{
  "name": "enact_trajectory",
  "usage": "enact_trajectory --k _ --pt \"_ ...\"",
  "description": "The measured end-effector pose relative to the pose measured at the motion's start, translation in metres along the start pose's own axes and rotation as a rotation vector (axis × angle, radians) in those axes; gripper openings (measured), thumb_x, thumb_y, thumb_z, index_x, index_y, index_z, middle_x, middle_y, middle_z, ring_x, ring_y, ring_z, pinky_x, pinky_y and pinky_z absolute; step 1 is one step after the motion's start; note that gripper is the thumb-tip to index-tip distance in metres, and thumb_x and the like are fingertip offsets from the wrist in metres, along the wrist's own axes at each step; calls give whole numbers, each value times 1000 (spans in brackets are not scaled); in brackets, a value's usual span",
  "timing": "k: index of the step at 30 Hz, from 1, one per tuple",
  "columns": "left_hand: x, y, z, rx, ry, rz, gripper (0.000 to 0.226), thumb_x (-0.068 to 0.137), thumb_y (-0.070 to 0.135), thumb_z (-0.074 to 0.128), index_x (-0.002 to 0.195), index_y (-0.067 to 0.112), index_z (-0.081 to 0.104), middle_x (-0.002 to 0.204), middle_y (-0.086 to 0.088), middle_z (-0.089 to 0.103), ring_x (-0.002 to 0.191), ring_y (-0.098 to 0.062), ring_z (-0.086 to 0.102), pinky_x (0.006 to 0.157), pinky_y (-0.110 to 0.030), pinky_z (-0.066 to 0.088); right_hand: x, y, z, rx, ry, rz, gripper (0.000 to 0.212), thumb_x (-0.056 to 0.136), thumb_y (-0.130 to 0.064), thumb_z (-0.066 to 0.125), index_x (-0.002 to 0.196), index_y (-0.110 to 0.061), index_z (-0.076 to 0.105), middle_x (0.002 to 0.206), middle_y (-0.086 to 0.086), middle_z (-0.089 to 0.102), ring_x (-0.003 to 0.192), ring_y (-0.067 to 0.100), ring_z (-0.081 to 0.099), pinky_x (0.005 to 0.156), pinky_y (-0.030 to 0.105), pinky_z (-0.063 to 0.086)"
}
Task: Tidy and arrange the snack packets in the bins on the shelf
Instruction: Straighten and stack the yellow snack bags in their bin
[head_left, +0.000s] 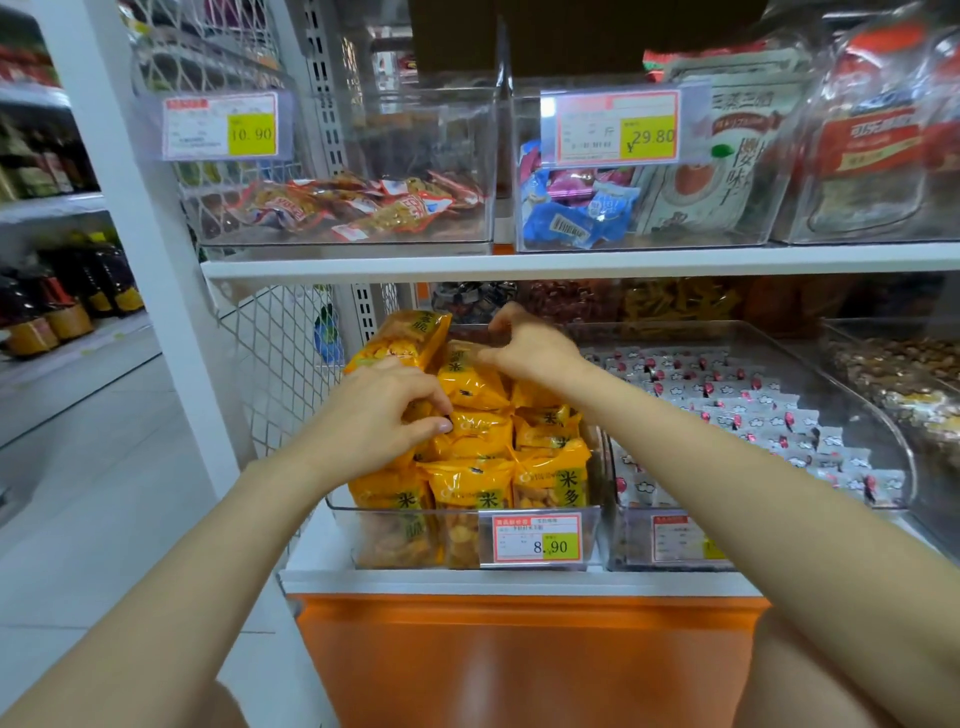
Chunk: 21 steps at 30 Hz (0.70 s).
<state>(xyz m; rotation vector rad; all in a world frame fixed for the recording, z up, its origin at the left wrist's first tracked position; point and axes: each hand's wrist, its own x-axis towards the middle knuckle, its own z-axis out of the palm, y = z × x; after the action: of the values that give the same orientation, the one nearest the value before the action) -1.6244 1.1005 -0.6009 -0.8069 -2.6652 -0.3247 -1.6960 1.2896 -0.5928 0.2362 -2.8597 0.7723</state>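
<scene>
Two bare arms reach out to a clear bin on the low shelf. Inside the bin, yellow snack packets stand in rows, front to back. At the back left of the bin one tall yellow packet sticks up and leans over.

The left hand is on the left row of the bin. Its fingers are bent round the packets and its thumb presses on one. The right hand is over the back of the bin with its fingers bent like a claw. I cannot tell if it is holding a packet.

On the front of the bin is a price tag. Just right of the bin is another bin full of small white packets. Left of the bin is a white wire wall. Under the bin is an orange panel. Above the bin is a white shelf board with more clear bins of snacks.
</scene>
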Motion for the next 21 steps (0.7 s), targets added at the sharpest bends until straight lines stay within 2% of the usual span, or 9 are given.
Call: enact_trajectory --k 2,4,6,8,11,13,16,19,21 --pt "2 3 2 37 -23 -32 30 84 50 54 103 30 66 100 6 64 100 -14 49 87 -37 42 0 4 -5 61 -47 -57 40 86 -40 63 119 -21 53 118 2 58 109 20 55 85 30 44" --pt "3 5 3 101 -24 -48 25 86 43 58 107 30 64 105 6 63 104 -15 47 89 -34 40 -1 10 -7 124 -70 -145 32 87 -23 63 118 -17 58 116 4 61 108 22 57 85 30 47" --pt "3 7 -1 113 39 -92 22 85 39 61 104 27 63 105 6 61 106 -15 47 87 -32 38 -2 17 -11 133 -101 -228 43 84 -3 60 125 -14 55 123 8 59 114 23 54 90 28 46" --pt "2 6 -9 89 135 -163 18 83 36 64 96 24 61 100 5 56 104 -16 47 84 -31 37 0 23 -12 126 -233 -249 66 78 6 60 138 -17 42 137 7 48 124 21 46 94 23 39" --pt "-2 -1 -16 41 210 -287 22 80 34 68 89 20 53 96 4 48 102 -19 48 81 -31 39 2 26 -6 39 -382 -274 84 76 6 61 145 -26 26 146 4 34 129 20 38 97 25 39" --pt "-6 -5 -15 21 195 -382 31 78 38 69 91 20 47 103 -1 47 102 -20 48 79 -32 39 6 24 -1 16 -403 -307 84 76 8 58 144 -28 26 142 3 33 126 19 39 93 27 43" --pt "-11 -10 -13 -40 157 -480 46 77 41 69 106 15 45 116 -7 44 107 -23 48 83 -33 40 12 26 2 10 -401 -341 79 76 5 60 142 -30 31 127 0 37 106 10 44 80 17 41" --pt "-11 -11 -10 -148 138 -508 64 77 40 70 127 14 39 130 -13 38 116 -28 47 90 -36 40 14 30 3 20 -384 -353 72 80 -3 64 141 -29 35 135 4 39 108 4 39 100 22 38" --pt "-11 -9 -7 -203 91 -503 70 79 42 68 136 20 33 136 -13 33 121 -29 44 92 -36 39 16 32 2 -6 -349 -351 67 83 -4 64 141 -25 38 137 4 40 110 4 33 100 19 30"
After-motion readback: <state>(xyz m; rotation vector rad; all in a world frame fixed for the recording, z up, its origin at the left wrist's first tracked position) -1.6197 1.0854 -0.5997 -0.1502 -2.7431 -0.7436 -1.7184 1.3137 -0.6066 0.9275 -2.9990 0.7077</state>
